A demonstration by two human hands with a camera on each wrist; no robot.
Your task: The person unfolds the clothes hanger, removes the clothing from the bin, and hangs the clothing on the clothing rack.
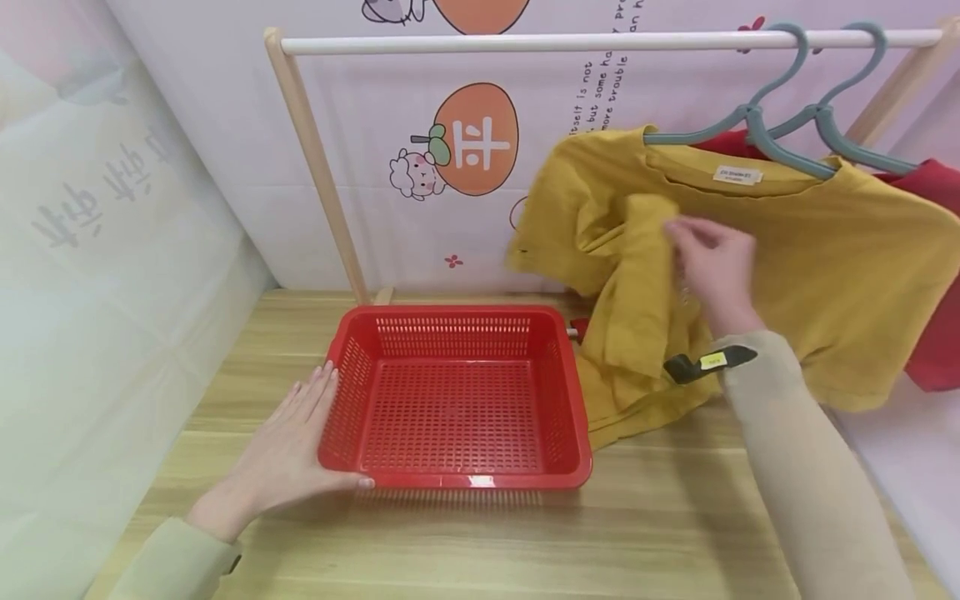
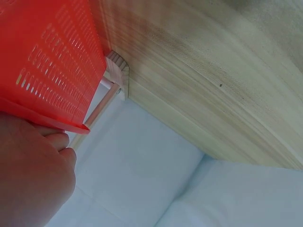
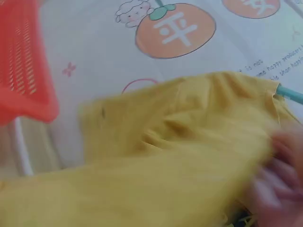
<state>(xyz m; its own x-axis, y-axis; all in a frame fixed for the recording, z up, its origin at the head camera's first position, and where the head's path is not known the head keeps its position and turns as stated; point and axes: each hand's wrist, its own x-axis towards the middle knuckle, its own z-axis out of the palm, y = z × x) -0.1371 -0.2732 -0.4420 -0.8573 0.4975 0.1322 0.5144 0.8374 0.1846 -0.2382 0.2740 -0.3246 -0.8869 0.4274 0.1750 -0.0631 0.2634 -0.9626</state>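
A yellow T-shirt [image 1: 780,225] hangs on a green hanger [image 1: 720,133], its collar label showing. My right hand [image 1: 712,267] pinches a bunched fold of it below the collar, pulled up in front of the shirt's left part. In the right wrist view the yellow cloth [image 3: 142,179] fills much of the picture, blurred, with the right hand [image 3: 284,179] at its edge. My left hand [image 1: 292,442] rests on the near left corner of a red plastic basket [image 1: 457,481], fingers straight along the left rim and thumb along the front rim. No garment lies in the basket.
A white rail [image 1: 465,44] on wooden posts [image 1: 315,158] spans the back. Behind the yellow shirt hangs a red garment [image 1: 933,333] on a second green hanger [image 1: 873,125]. The wooden tabletop [image 1: 487,550] lies below, with a printed cloth wall [image 1: 337,233] behind.
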